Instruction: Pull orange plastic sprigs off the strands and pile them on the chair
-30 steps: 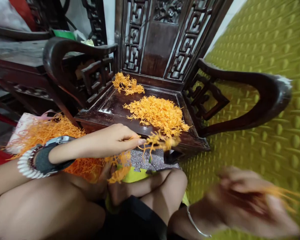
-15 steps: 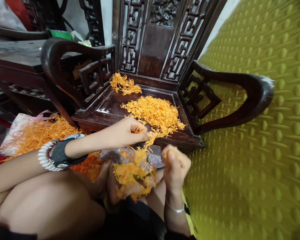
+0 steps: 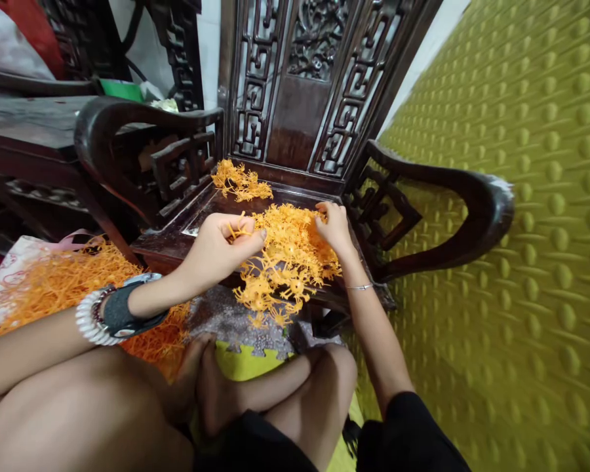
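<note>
My left hand [image 3: 221, 248] is closed in a pinch on a strand of small orange flower-shaped pieces [image 3: 270, 288] that hangs down past the front edge of a dark carved wooden chair seat [image 3: 211, 213]. My right hand [image 3: 332, 226] rests with curled fingers on the far side of the big orange pile [image 3: 295, 239] heaped on the seat. A smaller orange clump [image 3: 240, 181] lies at the back left of the seat. I sit cross-legged before the chair.
A heap of uncut orange strands [image 3: 63, 282] lies on a pink-white bag at my left. The chair's armrests [image 3: 437, 180] flank the seat. Green-yellow studded foam mat [image 3: 511, 262] covers the floor on the right. A dark table [image 3: 24, 124] stands at the left.
My right hand swung in from the right, passed my lap, and reached up onto the pile on the seat. My left hand lifted its strand slightly toward the seat.
</note>
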A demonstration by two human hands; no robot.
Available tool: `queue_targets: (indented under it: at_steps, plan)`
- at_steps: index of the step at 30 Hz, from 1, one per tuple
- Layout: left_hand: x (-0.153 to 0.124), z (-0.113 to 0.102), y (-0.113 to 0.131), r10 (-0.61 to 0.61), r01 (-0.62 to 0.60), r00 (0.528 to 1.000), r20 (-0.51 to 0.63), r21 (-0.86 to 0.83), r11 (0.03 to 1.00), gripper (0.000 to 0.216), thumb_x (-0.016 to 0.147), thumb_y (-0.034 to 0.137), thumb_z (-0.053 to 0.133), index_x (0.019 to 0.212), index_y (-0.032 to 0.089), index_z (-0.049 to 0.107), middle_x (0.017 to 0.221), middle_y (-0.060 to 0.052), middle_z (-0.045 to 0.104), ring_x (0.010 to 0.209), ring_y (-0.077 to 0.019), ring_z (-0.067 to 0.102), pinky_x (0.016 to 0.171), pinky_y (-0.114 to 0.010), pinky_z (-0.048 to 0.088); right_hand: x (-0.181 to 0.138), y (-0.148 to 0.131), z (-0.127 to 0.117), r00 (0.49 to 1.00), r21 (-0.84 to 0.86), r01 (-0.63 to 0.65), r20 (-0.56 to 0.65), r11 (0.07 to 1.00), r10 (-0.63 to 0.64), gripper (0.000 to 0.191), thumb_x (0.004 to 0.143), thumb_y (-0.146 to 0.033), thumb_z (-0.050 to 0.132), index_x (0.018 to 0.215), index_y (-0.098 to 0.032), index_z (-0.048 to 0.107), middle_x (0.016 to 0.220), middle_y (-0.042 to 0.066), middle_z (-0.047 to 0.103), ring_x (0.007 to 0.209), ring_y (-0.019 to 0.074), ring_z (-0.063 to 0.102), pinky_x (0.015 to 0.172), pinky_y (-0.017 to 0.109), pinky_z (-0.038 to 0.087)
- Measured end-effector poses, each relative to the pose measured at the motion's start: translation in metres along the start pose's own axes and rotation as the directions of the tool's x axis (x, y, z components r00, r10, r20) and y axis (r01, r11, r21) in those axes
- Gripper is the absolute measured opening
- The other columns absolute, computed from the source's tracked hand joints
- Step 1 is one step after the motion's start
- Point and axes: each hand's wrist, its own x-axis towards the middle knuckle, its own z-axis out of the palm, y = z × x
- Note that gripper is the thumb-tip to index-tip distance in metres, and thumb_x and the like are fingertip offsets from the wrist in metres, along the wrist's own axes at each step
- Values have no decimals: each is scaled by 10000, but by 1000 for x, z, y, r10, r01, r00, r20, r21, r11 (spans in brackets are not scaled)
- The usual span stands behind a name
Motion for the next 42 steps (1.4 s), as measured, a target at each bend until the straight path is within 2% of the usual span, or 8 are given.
queue_targets:
  at_steps: [9,12,15,18,22,29,35,42]
  plan:
    - [-14,6,16,124,-130,990,64,111,985,337,687,65,478,517,181,210,494,68,248,487,-48,207,469,-213,197,-26,-7,-19,998,243,-5,-65,970,22,248,709,-207,622,955,-185,634,1089,85,673,1051,256,568,966,446,387]
    - [-16,4,19,253,-247,968,6,239,939,336,695,71,477,508,181,221,480,62,267,480,-59,249,483,-226,228,-54,-39,-40,981,549,143,-186,823,-47,204,825,-373,568,899,-187,611,942,57,677,914,197,614,889,381,455]
    - [-18,3,21,359,-332,933,-14,347,877,360,720,89,498,505,179,223,466,59,275,474,-65,295,501,-232,260,-92,-79,-60,981,763,148,-30,629,-194,436,932,-544,335,993,-198,594,883,41,657,798,158,620,788,339,495]
    - [-20,5,22,418,-392,908,11,369,842,374,747,100,520,508,172,242,462,62,294,462,-57,310,508,-224,274,-123,-110,-67,974,714,174,-24,678,-225,433,902,-586,402,1068,-219,559,899,26,617,823,150,584,742,299,472]
    - [-24,6,26,430,-431,899,85,355,830,396,802,138,513,499,165,259,445,65,283,439,-51,288,502,-224,263,-138,-128,-62,981,665,195,-133,721,-142,273,919,-477,470,857,-214,514,726,-30,502,661,98,482,629,254,401]
    - [-37,-4,33,169,-300,932,320,421,856,445,933,356,397,536,162,447,483,35,407,484,-74,391,507,-231,278,-146,-127,-67,977,722,193,-203,664,-63,396,944,-398,455,614,-197,364,557,-60,308,480,65,293,484,238,279]
    - [-40,-6,24,229,-308,947,225,432,848,420,936,306,402,540,165,409,457,49,353,453,-73,345,510,-238,262,-163,-140,-54,973,489,53,-222,871,66,362,952,-334,443,625,-202,363,526,-61,321,470,75,300,485,265,231]
    - [-41,6,13,148,-199,967,207,253,947,432,964,346,357,569,174,341,495,49,330,479,-76,301,493,-242,249,-167,-157,-27,905,600,-41,-316,799,284,335,957,-356,404,656,-211,373,548,-58,373,478,79,359,483,251,281]
